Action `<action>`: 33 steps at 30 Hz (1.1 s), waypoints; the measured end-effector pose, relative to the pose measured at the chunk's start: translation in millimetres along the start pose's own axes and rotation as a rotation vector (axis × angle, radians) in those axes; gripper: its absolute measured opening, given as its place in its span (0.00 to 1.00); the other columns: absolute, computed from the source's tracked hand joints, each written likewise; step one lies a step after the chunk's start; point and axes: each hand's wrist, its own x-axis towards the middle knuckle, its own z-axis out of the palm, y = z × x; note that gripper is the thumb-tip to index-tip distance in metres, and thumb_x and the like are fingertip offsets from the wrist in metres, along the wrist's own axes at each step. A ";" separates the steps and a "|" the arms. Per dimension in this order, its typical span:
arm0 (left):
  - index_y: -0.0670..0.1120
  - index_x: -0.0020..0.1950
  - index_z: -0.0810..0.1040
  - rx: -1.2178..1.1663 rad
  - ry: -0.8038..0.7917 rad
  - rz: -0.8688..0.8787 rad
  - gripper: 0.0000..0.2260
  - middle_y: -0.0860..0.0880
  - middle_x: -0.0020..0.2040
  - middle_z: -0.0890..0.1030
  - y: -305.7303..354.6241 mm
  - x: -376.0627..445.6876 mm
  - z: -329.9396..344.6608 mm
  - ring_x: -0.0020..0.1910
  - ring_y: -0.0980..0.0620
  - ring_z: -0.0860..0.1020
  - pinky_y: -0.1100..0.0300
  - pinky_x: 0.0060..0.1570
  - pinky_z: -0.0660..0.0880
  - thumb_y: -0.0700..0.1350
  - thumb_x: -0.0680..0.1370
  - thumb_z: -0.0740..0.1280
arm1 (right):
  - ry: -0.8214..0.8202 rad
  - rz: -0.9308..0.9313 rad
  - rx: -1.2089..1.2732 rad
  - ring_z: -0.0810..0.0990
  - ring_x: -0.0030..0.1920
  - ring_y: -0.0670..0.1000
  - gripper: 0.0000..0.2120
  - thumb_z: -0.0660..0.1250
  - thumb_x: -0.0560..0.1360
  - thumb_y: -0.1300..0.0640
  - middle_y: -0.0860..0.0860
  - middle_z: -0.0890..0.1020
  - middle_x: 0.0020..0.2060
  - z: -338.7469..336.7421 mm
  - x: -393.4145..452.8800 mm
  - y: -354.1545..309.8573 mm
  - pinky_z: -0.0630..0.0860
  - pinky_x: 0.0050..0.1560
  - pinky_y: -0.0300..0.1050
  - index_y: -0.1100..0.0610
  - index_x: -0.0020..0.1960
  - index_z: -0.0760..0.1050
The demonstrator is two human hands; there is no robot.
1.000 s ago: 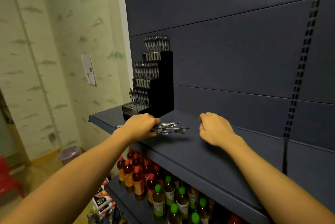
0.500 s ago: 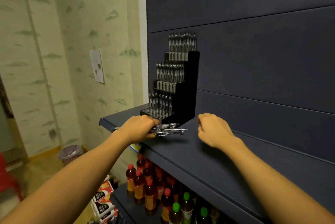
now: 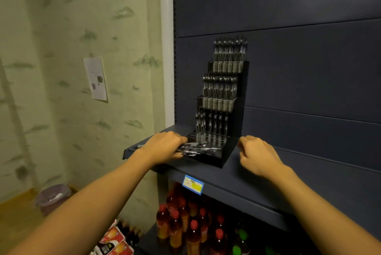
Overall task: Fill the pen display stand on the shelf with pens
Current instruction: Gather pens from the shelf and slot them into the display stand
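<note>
Stand: black stepped plastic pen display stand (image 3: 223,110), tiers of upright pens.
Left hand (image 3: 165,147): grasping a bundle of glossy pens (image 3: 194,150), at the stand's near-left tier.
Right hand (image 3: 257,156): fingers curled, holding nothing, right of the stand.

The view swings left and closer, so the pen display stand (image 3: 221,110) now sits square ahead instead of off to the left. The left hand (image 3: 165,147), gripping its bundle of pens (image 3: 194,150), has travelled from the open shelf (image 3: 237,184) to the stand's front lowest tier. The right hand (image 3: 256,155), fingers curled and holding nothing, now hovers just right of the stand's base.
</note>
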 end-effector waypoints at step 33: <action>0.52 0.55 0.73 -0.140 0.152 0.357 0.11 0.53 0.51 0.78 -89.2 99.3 37.6 0.51 0.50 0.78 0.52 0.46 0.76 0.56 0.79 0.68 | 0.119 -0.068 0.366 0.82 0.47 0.41 0.12 0.77 0.73 0.49 0.43 0.84 0.46 6.1 76.5 -43.4 0.80 0.49 0.39 0.51 0.54 0.83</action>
